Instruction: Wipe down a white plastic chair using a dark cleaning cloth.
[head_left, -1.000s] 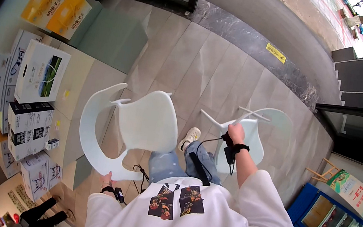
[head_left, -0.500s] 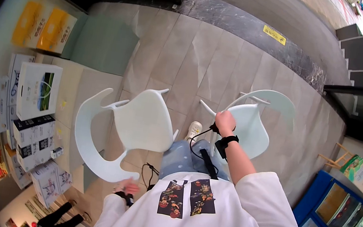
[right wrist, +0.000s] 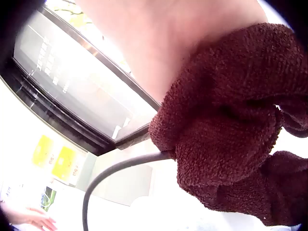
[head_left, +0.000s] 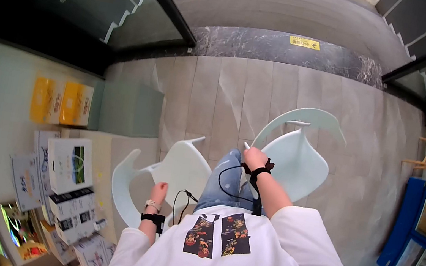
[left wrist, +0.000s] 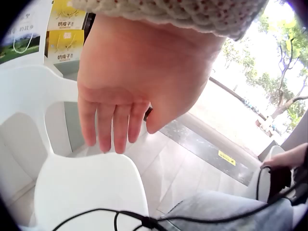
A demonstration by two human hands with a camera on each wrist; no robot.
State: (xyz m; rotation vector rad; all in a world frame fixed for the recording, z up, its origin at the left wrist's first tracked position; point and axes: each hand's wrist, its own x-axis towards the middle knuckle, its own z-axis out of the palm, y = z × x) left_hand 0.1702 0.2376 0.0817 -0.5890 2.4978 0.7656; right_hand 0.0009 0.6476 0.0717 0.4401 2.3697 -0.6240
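My left hand (head_left: 157, 193) is raised over the left white chair (head_left: 184, 165) and holds nothing. In the left wrist view its fingers (left wrist: 108, 127) point down, fairly straight, with the white seat below. My right hand (head_left: 255, 159) grips the end of the curved backrest of the right white chair (head_left: 297, 166). That grip is hidden in the right wrist view behind a bunched dark red terry cloth (right wrist: 226, 115) at the wrist. My legs in jeans (head_left: 225, 179) stand between the two chairs.
Cabinets line the left side, with yellow gift boxes (head_left: 77, 104) and white boxes (head_left: 69, 166) on them. A blue-framed display fridge (head_left: 422, 238) stands at right. Ahead, a dark stone threshold (head_left: 249, 44) crosses the open doorway. Black cables (head_left: 219, 181) hang by my legs.
My left hand has let go of the left chair's backrest and moved forward over its seat. The right hand stays on the right chair's backrest. The view has turned and shifted toward the doorway.
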